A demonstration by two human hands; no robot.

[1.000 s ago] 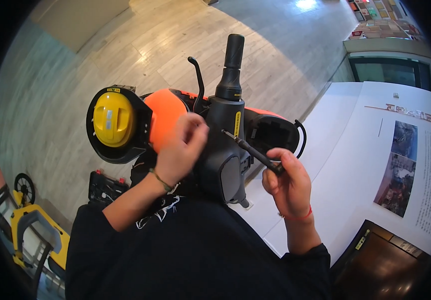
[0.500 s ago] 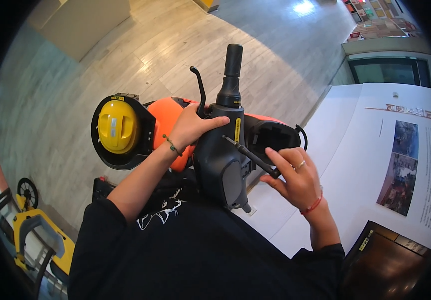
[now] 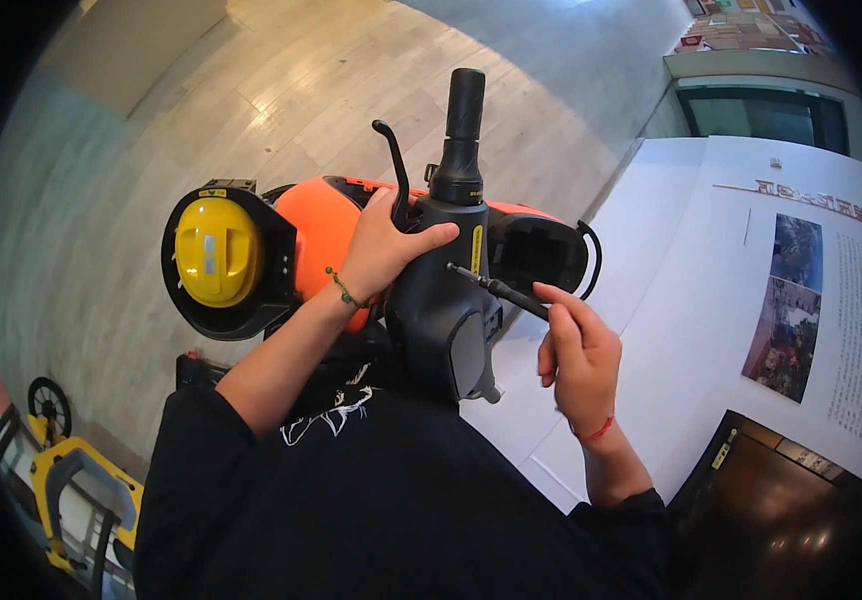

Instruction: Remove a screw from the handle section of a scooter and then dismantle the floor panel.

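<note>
A black handlebar housing of an orange scooter stands in front of me, with a ribbed black grip and a curved brake lever at its far end. My left hand clasps the housing beside the lever's base, thumb lying across the top. From the right, my right hand holds a screwdriver by the end of its dark handle, between thumb and fingers. The screwdriver slants toward the housing, its silver tip at a small spot just below my left thumb. Whether the tip sits in a screw is too small to tell.
Left of the orange body panel is a black shell with a yellow domed piece in it. A yellow-framed wheeled thing stands at lower left. A white display panel and a brown glossy board lie to the right.
My right hand has shifted its hold on the screwdriver, its fingers now closer round the handle's end. The left hand keeps its place on the housing. The whole view has shifted slightly.
</note>
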